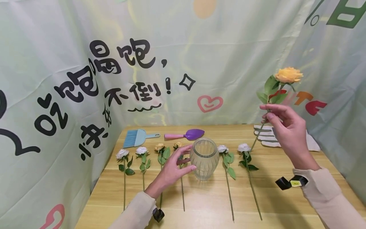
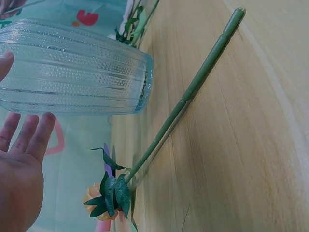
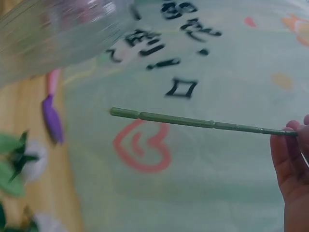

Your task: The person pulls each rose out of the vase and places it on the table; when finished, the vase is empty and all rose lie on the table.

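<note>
My right hand [image 1: 290, 132] pinches the stem of a yellow rose [image 1: 288, 75], holding it up at the right. In the right wrist view the bare green stem [image 3: 176, 120] points away from the fingers. A ribbed clear glass vase [image 1: 205, 162] stands upright mid-table. At its left side is my left hand [image 1: 172, 168], with extended fingers beside the glass and the thumb across its front. Whether the fingertips press the glass, I cannot tell. Another yellow rose [image 2: 101, 198] lies just left of the vase, partly behind the left hand in the head view.
White roses [image 1: 122, 154] and another yellow rose [image 1: 159, 147] lie left; two white roses [image 1: 243, 147] lie right of the vase. Behind are a blue brush and dustpan [image 1: 137, 137], a purple trowel [image 1: 194, 134] and gloves [image 1: 267, 136]. Printed cloth [image 1: 171, 47] hangs behind the table.
</note>
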`<state>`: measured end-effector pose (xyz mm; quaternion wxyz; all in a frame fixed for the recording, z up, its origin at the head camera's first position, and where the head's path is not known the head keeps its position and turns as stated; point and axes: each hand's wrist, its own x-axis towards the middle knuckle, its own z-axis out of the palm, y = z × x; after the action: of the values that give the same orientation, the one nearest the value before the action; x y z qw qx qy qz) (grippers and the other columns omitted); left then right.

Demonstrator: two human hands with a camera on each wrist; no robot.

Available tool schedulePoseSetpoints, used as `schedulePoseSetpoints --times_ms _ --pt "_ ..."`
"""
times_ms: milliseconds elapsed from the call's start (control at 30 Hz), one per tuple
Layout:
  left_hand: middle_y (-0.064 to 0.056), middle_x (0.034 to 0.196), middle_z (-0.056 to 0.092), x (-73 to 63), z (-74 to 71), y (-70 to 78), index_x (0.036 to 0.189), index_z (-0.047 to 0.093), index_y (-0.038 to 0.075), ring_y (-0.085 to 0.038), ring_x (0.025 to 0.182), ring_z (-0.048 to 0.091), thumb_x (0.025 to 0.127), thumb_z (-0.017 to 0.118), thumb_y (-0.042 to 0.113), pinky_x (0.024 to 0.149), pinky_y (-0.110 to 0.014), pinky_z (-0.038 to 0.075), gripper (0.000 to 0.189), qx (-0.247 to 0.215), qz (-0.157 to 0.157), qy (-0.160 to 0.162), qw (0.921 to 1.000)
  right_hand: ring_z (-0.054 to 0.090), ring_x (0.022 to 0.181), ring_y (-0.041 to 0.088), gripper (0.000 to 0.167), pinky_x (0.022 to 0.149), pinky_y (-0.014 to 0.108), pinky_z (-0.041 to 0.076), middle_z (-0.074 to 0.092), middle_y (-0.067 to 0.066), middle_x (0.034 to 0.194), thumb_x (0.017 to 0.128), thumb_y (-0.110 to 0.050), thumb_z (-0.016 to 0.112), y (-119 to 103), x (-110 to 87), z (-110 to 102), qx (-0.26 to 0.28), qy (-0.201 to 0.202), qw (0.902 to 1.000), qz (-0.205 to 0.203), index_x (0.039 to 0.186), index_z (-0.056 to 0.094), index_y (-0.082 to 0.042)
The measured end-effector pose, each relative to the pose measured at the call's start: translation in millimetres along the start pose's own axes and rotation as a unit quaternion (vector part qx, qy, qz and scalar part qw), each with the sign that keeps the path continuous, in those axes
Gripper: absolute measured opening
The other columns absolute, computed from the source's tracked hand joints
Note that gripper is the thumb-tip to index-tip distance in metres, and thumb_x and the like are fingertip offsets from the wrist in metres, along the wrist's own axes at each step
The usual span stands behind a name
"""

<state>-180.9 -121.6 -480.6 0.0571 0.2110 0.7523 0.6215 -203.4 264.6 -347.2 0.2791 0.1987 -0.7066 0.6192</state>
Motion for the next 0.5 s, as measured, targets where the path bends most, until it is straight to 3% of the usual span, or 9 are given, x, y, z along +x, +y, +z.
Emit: schedulePoseSetpoints --times_ms 167,333,500 --pt "0.009 0.161 0.052 0.7 0.3 0.1 0.158 0.05 0.044 -0.026 0.15 0.053 0.096 0.087 0.028 0.122 -0.057 0.052 0.073 0.006 0.003 0.0 1.0 0.071 0.1 0.003 0.035 0.083 0.007 0.06 0.076 -0.009 0.129 0.108 0.005 0.061 20.8 -20.1 -27.9 -0.114 -0.03 0.9923 0.04 0.143 0.064 0.005" --pt "0.01 0.161 0.052 1.1 0.1 -1.2 0.157 0.05 0.044 -0.024 0.149 0.053 0.097 0.087 0.028 0.122 -0.055 0.053 0.073 0.009 0.001 -0.001 1.0 0.072 0.103 -0.003 0.036 0.082 0.004 0.059 0.076 -0.017 0.127 0.108 0.002 0.063 40.3 -39.6 -59.1 -0.15 -0.041 0.9843 0.083 0.143 0.064 0.004" --pt "0.009 0.162 0.051 1.1 0.0 -2.0 0.158 0.05 0.043 -0.025 0.15 0.053 0.097 0.086 0.027 0.122 -0.053 0.054 0.073 0.007 0.004 -0.001 1.0 0.072 0.096 -0.005 0.034 0.079 0.006 0.06 0.076 -0.023 0.124 0.108 0.002 0.064 60.9 -59.2 -83.4 -0.172 -0.083 0.9754 0.111 0.141 0.065 0.004"
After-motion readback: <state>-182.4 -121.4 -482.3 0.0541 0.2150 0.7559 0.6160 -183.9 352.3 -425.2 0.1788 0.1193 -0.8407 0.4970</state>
